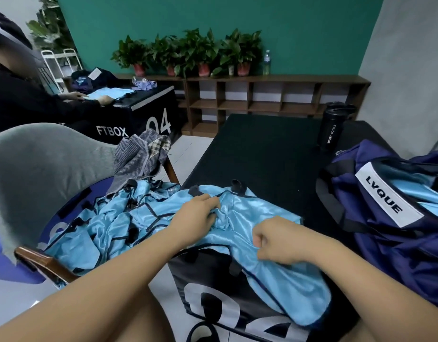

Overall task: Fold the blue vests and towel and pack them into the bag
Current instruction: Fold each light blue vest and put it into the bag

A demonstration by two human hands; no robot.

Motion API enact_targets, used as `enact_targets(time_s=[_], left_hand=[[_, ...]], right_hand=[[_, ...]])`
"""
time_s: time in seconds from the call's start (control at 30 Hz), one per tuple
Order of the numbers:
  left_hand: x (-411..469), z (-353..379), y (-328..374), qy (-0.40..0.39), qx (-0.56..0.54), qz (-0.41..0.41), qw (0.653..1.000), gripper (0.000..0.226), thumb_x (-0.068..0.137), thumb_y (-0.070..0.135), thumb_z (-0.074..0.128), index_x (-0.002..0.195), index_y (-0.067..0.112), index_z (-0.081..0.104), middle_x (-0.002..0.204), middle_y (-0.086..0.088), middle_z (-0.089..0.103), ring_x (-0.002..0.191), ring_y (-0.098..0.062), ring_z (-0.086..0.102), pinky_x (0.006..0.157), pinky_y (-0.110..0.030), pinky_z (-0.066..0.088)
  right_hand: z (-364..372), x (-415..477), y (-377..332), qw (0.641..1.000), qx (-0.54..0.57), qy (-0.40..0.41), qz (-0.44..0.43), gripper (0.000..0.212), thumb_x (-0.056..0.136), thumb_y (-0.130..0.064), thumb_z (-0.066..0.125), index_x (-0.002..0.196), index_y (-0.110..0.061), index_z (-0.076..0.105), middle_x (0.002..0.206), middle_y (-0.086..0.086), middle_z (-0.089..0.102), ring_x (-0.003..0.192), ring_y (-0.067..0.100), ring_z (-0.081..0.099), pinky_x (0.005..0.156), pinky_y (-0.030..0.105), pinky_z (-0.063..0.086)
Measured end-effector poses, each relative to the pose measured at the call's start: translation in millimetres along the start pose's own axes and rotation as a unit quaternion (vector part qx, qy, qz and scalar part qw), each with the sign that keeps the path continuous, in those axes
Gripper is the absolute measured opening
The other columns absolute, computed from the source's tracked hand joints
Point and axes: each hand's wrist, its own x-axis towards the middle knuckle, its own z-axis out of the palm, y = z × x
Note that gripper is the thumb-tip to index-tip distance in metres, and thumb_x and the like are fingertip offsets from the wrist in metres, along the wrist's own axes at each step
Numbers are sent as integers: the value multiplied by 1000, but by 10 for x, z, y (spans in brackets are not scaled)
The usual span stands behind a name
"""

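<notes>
two hands: both work on one blue vest (287, 280), which lies across the near edge of the desk (262, 149).
left hand (200, 213): fingers are curled into a bunched ridge of cloth near the vest's far side and grip it, likely gathering slack so the slippery fabric can be pulled flat.
right hand (279, 240): clenched with knuckles up, it pinches the vest's near-right part and seems to anchor the cloth while the other hand tugs.
blue vest: crumpled and not yet folded; its near end hangs over the desk's front and black straps lie at its far edge.
vest pile (102, 223): more blue vests are heaped and tangled on the seat of the chair (40, 164) to the left, close to the left hand.
towel (141, 154): grey striped and unfolded, draped over the chair's far side above the pile.
bag (398, 255): navy and open, on the right of the desk; light blue cloth shows inside, so some packing looks done.
sport bottle (332, 129): black and upright, on the far side of the bag.
step in hand: straightening this vest before its first fold, by my judgement.
progress: early to middle, with the pile and towel left to do.
risk: the shiny fabric may slide off the desk's front.
</notes>
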Motion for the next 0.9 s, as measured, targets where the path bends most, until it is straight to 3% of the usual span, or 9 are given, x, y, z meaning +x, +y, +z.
enact_targets(time_s=[0.1,0.23,0.3,0.37,0.47,0.57,0.73,0.83,0.9], left_hand=[[79,51,133,-11,-8,20,1000,16,93,14,58,106,24,61,96,5,59,90,-23,59,79,-47,53],[135,173,450,-27,-24,79,996,20,93,12,60,111,21,63,102,3,63,95,-23,59,83,-46,52],[149,253,642,-34,-30,117,992,21,93,13,59,111,22,62,104,4,61,96,-24,59,81,-47,52],[173,352,838,-44,-33,156,986,23,91,14,58,112,23,63,110,2,64,99,-26,60,81,-45,53],[203,488,1095,-67,-39,208,975,31,90,13,57,116,17,72,113,-9,72,102,-29,63,85,-42,53],[193,522,1227,-87,-64,241,964,29,92,14,56,115,19,73,111,-4,74,102,-25,64,90,-41,52],[173,419,1227,-109,-113,226,961,27,92,17,64,115,28,73,107,9,69,99,-11,59,85,-33,50],[127,311,1180,-126,-130,204,962,28,94,28,66,120,36,72,105,22,64,91,5,54,80,-19,42],[99,227,1102,-127,-146,172,966,28,95,35,66,122,41,71,103,26,64,82,7,56,76,-14,40]], right_hand=[[-119,-60,25,998,64,-7,-7,9,81,-33,72,82,-26,68,75,-11,76,64,10,67,68,33,59],[-263,75,222,952,164,260,3,8,86,-25,70,79,-27,69,73,-10,71,63,8,62,66,31,55],[-260,153,275,926,221,304,-6,11,92,-23,70,83,-29,70,78,-10,71,68,8,63,67,25,53],[-206,245,297,927,243,286,-18,11,93,-23,71,85,-32,72,83,-10,73,76,5,66,71,19,53],[-123,381,336,935,240,261,-15,8,91,-25,75,90,-32,73,90,-10,74,85,6,69,80,21,55],[-130,477,428,938,213,272,2,11,90,-29,78,98,-32,72,99,-11,70,88,5,66,82,23,52],[-132,550,544,958,177,217,57,33,82,-48,85,107,-32,69,106,-12,66,94,4,63,79,22,45],[-115,546,609,969,148,187,63,41,80,-51,88,110,-31,68,104,-10,65,89,6,63,77,23,48],[-112,536,650,975,110,180,62,39,80,-48,88,109,-30,69,105,-8,61,85,6,58,77,26,47]])
